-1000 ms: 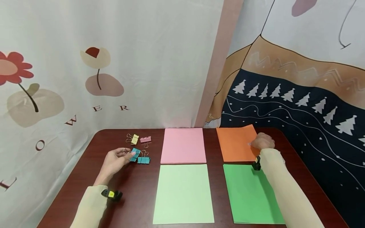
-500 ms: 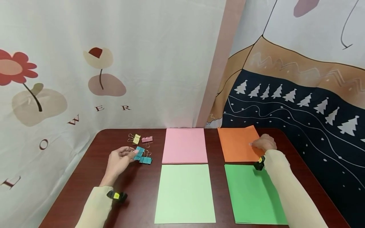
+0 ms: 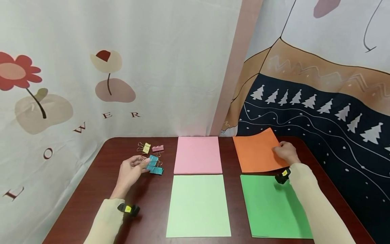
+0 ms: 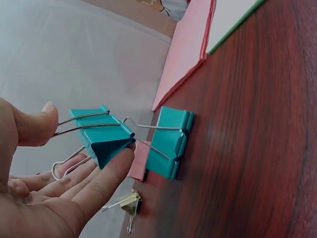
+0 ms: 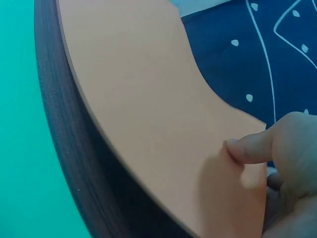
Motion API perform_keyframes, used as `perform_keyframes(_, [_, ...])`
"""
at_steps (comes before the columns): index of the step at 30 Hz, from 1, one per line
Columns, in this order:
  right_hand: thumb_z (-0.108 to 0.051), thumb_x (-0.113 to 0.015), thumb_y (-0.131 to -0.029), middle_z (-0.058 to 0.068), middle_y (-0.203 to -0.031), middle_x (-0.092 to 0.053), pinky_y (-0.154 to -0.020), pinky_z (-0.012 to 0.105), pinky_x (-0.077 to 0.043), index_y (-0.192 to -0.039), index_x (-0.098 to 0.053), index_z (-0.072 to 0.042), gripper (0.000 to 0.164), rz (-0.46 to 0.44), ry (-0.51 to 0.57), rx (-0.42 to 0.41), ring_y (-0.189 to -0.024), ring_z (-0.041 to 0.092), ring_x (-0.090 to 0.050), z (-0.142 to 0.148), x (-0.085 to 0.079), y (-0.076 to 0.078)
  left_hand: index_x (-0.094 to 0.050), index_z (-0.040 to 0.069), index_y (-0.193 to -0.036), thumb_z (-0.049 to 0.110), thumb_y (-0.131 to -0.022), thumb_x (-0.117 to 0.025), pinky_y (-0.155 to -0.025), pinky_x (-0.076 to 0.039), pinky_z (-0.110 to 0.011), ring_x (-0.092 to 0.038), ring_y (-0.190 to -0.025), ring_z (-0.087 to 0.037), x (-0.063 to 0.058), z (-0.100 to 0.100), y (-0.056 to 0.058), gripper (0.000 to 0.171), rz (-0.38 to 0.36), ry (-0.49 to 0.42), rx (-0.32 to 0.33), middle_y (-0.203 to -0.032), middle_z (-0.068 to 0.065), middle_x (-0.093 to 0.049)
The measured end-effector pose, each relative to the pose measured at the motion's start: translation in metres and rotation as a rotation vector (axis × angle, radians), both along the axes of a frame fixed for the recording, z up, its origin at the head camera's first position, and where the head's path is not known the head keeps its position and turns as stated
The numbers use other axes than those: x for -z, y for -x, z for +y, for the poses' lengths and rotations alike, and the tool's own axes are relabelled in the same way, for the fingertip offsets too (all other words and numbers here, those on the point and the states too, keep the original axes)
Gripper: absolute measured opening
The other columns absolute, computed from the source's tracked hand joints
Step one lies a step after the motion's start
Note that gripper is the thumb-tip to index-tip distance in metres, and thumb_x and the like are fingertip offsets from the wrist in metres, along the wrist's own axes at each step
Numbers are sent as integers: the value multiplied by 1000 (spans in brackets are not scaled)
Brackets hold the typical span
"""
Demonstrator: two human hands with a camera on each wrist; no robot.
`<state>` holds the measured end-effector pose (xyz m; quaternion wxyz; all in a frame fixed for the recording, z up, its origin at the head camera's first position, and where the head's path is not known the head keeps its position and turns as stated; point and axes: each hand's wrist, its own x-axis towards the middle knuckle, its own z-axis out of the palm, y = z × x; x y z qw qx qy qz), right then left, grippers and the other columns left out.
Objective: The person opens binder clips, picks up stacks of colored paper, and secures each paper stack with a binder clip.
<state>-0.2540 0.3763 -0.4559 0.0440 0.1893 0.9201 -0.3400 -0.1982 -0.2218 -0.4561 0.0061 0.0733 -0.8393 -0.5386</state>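
Note:
My left hand point(image 3: 131, 171) holds a teal binder clip point(image 4: 101, 134) by its wire handles, thumb on one side and fingers on the other. Just beyond it a second teal binder clip point(image 4: 168, 141) stands on the table. A yellow binder clip point(image 3: 146, 148) and a pink binder clip point(image 3: 158, 148) lie a little farther back. At the far right, my right hand point(image 3: 287, 152) pinches the right edge of the orange paper point(image 3: 256, 152), thumb on top. That side of the paper is bent up off the table, as the right wrist view shows; its left side lies low.
Pink paper point(image 3: 198, 155) lies at the back middle, with pale green paper point(image 3: 198, 206) in front of it. Bright green paper point(image 3: 271, 206) lies below my right forearm. A printed curtain point(image 3: 158, 67) hangs along the back edge of the dark red table point(image 3: 146, 220).
My right hand has lifted the right side of the orange paper, which lay flatter before. My left hand has drawn the teal binder clip slightly up and to the right.

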Motion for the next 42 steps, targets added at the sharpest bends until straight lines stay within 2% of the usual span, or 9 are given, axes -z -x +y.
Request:
perform_keyframes(6, [-30,-57,-103,29,-128,-51,-82,42,-46,-133,-51,3,45,70,91,32,-100,37,-53,0,1,-4,-61,-1,-133,35,-101,-67,-86,-63,-32,-78,-89,-16,-2,6,2,49,17,-38,-26,-122,-21,-72])
perform_keyframes(12, [-38,-54,-106,23,-123,-52,-73,35,-47,-136,-49,-3,46,91,183,59,-95,33,-55,0,0,-11,-63,0,-130,31,-101,-67,-83,-63,-27,-77,-84,-10,-3,15,4,43,17,-74,-56,-117,-18,-73])
perform_keyframes(21, [-38,-55,-105,18,-116,-56,-66,31,-51,-136,-50,-8,43,135,228,121,-84,27,-59,-4,-3,-20,-63,-1,-129,27,-101,-67,-82,-62,-23,-76,-86,-8,-10,30,6,40,15,-122,-56,-124,-21,-72])
perform_keyframes(26, [-39,-56,-105,14,-108,-59,-64,33,-57,-133,-49,-10,41,136,306,150,-76,21,-64,-7,-7,-26,-64,1,-129,28,-102,-66,-89,-62,-28,-77,-90,-12,-12,37,8,38,4,-133,-55,-127,-21,-71])
perform_keyframes(31, [-42,-57,-104,9,-104,-60,-65,33,-60,-127,-51,-15,36,144,365,180,-74,17,-66,-11,-11,-32,-63,1,-130,28,-102,-65,-94,-61,-33,-77,-95,-15,-12,44,11,38,-1,-184,-47,-126,-21,-71])
perform_keyframes(36, [-48,-59,-102,5,-105,-58,-66,32,-60,-121,-52,-23,32,165,409,198,-74,14,-66,-18,-14,-40,-64,1,-128,25,-102,-65,-91,-62,-33,-77,-95,-15,-12,54,15,35,7,-243,-52,-124,-21,-71])
perform_keyframes(42, [-50,-61,-101,-6,-93,-62,-66,33,-60,-114,-52,-29,26,200,475,167,-73,12,-67,-33,-13,-49,-62,-3,-131,17,-102,-65,-85,-63,-30,-75,-90,-6,-13,64,18,36,28,-340,-55,-131,-21,-67])
